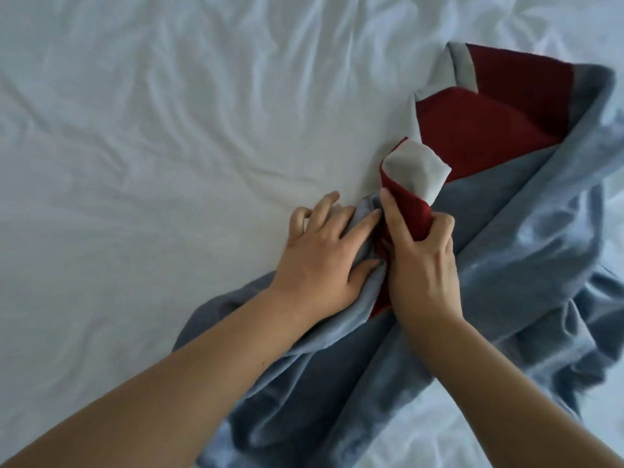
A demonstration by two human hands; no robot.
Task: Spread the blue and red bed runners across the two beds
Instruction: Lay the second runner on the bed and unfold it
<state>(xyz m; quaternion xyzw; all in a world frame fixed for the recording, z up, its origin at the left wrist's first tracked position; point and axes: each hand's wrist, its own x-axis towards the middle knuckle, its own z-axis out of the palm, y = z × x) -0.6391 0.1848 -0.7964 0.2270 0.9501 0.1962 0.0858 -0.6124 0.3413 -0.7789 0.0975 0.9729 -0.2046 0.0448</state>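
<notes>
We bunch the runner on the bed

Our right hand [422,265] grips the crumpled blue-and-red fabric bed runner [506,231]; left hand [324,261] pinches its blue edge on the wrinkled white bedsheet [135,130].

Two bare forearms, no sleeves, left hand [319,261] and right hand [422,265] ringless, nails short, unpainted.

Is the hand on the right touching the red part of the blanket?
Touching. The head view shows the right hand closed around a red fold of the bed runner, fingers wrapped over it.

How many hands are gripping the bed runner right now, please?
2: the left hand holds a blue fold, and the right hand beside it clutches the red edge of the bed runner.
</notes>
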